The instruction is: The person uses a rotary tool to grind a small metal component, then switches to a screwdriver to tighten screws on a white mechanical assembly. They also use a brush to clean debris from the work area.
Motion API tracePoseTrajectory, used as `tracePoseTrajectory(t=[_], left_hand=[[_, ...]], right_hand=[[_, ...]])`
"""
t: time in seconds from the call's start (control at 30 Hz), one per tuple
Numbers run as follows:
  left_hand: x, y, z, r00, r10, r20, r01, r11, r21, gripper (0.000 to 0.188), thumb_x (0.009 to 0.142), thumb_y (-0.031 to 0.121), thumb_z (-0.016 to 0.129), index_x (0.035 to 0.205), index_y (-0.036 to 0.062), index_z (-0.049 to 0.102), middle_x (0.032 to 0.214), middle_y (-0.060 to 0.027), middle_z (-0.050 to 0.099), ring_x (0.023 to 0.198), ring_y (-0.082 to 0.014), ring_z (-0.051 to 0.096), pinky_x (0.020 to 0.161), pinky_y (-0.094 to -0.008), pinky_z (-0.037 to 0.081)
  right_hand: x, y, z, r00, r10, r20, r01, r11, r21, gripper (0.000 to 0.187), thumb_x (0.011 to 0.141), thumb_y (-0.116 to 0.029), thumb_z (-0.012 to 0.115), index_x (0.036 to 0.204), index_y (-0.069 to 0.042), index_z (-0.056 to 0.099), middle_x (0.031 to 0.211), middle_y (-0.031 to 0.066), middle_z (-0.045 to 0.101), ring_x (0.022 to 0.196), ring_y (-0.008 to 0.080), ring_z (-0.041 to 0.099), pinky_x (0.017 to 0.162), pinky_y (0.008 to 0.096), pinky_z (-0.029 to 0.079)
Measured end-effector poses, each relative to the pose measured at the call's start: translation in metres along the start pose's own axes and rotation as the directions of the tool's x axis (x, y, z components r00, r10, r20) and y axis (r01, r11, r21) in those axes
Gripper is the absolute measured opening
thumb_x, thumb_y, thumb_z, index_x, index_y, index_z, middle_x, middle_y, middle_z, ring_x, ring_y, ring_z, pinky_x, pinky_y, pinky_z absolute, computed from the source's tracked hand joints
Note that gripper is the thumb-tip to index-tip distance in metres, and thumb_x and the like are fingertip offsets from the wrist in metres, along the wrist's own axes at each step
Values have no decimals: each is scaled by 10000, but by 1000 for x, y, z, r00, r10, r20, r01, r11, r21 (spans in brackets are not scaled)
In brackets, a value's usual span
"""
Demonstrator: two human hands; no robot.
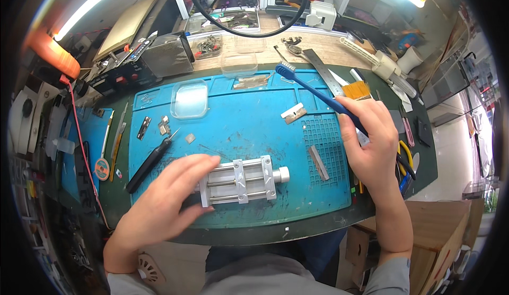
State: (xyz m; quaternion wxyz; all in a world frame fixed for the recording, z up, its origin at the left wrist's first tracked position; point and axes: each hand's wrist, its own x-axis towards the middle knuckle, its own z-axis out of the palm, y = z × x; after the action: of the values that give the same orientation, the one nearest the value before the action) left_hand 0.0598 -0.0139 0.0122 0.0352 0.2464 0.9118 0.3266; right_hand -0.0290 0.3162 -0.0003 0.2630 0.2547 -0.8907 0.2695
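My right hand [371, 136] is closed around the handle of a blue toothbrush [313, 90], raised over the right side of the blue work mat [249, 130]. The brush head points up and to the left. With its thumb and fingers, my left hand [167, 194] grips the left end of a silver sliding clamp [240, 181] near the front of the mat. The clamp has two rods, a movable crossbar and a round knob at its right end. Beyond my left hand lies a black-handled pointed tool [151, 163], close to small metal parts [164, 125] and a square chip [190, 138].
A clear plastic box [190, 98] sits at the mat's back left. A razor blade [293, 113] and a metal bar [318, 162] lie right of centre. Behind are a steel ruler [321, 69] and a yellow-bristled brush [356, 89]. A black cable [249, 35] loops overhead.
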Motion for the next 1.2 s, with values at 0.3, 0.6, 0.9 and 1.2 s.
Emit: tracePoseTrajectory(t=[0.3, 0.6, 0.9, 1.2], left_hand=[[-48, 42, 68, 921, 139, -365, -51, 969, 240, 576, 658, 275, 937, 1067, 19, 622, 1027, -136, 580, 871, -304, 584, 692, -415, 485], [-48, 32, 80, 896, 227, -383, -189, 973, 134, 698, 710, 477, 868, 1190, 19, 651, 1059, -92, 626, 883, -260, 587, 726, -370, 485], [-50, 20, 82, 865, 213, -455, -231, 973, 15, 374, 765, 40, 810, 1125, 9, 711, 1028, -91, 691, 827, -263, 620, 702, -347, 518], [-48, 23, 83, 868, 145, -475, -201, 977, -68, 328, 798, 19, 791, 1111, -1, 694, 1001, -124, 719, 831, -281, 667, 710, -356, 527]], right_hand=[[-38, -46, -16, 994, 69, 88, -71, 997, 17, 280, 870, -16, 700, 1149, -40, 714, 869, 118, 670, 751, 288, 629, 679, 374, 508], [-54, -56, -52, 970, -54, 237, 46, 998, 39, 493, 757, 75, 693, 1228, -65, 730, 827, 97, 653, 651, 234, 642, 574, 322, 512], [-42, -86, -54, 917, -134, 376, 154, 988, -22, 484, 683, 43, 692, 1147, -70, 767, 762, 52, 601, 615, 214, 616, 513, 316, 477], [-40, -95, -52, 926, -84, 367, 104, 994, -35, 471, 681, 44, 695, 1126, -85, 780, 768, 56, 603, 585, 209, 601, 494, 328, 464]])
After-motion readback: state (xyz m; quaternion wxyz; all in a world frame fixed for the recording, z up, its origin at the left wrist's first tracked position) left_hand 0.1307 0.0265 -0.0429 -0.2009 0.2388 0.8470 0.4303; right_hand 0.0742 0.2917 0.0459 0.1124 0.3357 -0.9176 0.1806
